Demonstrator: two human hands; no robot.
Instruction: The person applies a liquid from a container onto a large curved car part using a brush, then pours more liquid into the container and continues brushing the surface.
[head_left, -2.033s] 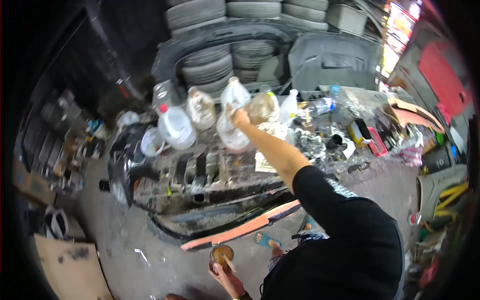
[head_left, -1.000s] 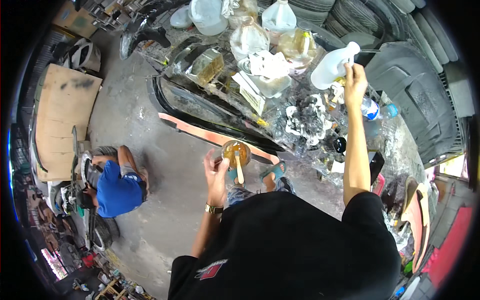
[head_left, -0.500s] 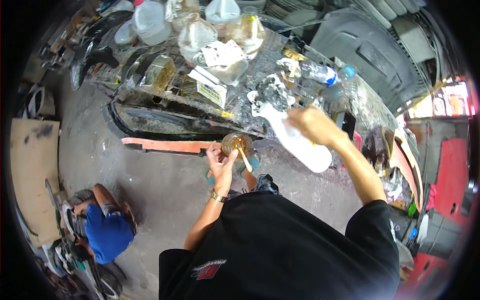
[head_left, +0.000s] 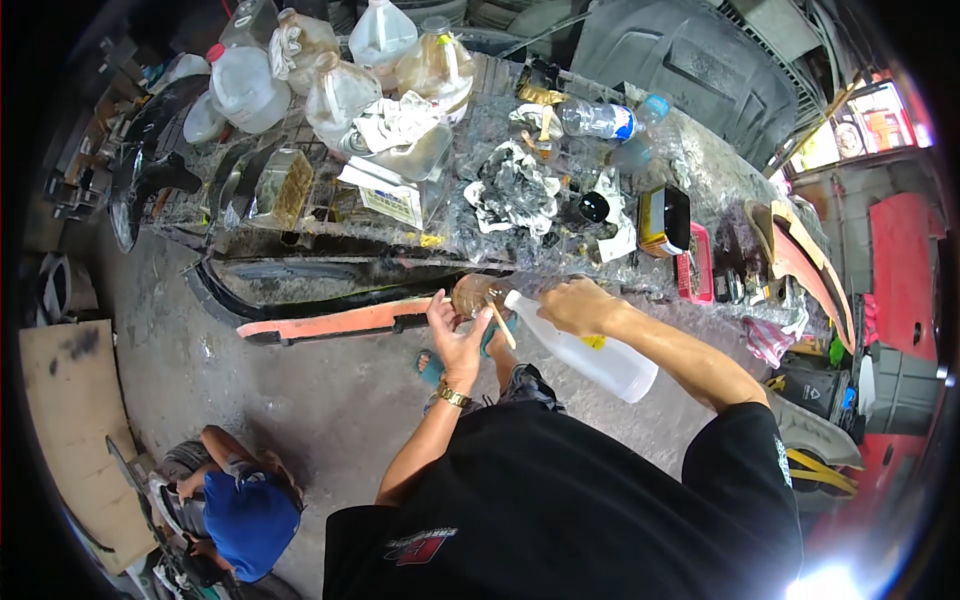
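Observation:
My left hand (head_left: 458, 340) is closed around a clear plastic cup (head_left: 470, 296), tipped toward the right. A pale wooden-handled brush (head_left: 508, 332) leans out over the cup's rim, its lower end inside. My right hand (head_left: 580, 306) grips a translucent white plastic bottle (head_left: 612, 368) from above. That bottle lies tilted, its neck beside the cup's mouth and its base away to the right. Whether liquid is flowing between them I cannot tell. Both hands are in front of the workbench (head_left: 450, 255), above the floor.
On the bench are several plastic jugs (head_left: 245, 90), a crumpled blackened rag (head_left: 512, 190), a rectangular can (head_left: 663, 220), a red basket (head_left: 695, 265) and a water bottle (head_left: 597, 121). A long black and orange car part (head_left: 340, 318) juts from its front. A person in blue (head_left: 248, 520) crouches at lower left.
My right hand has brought the white bottle down and nearer, so its neck has come from above the bench to the cup. My left hand still holds the cup. The view has shifted.

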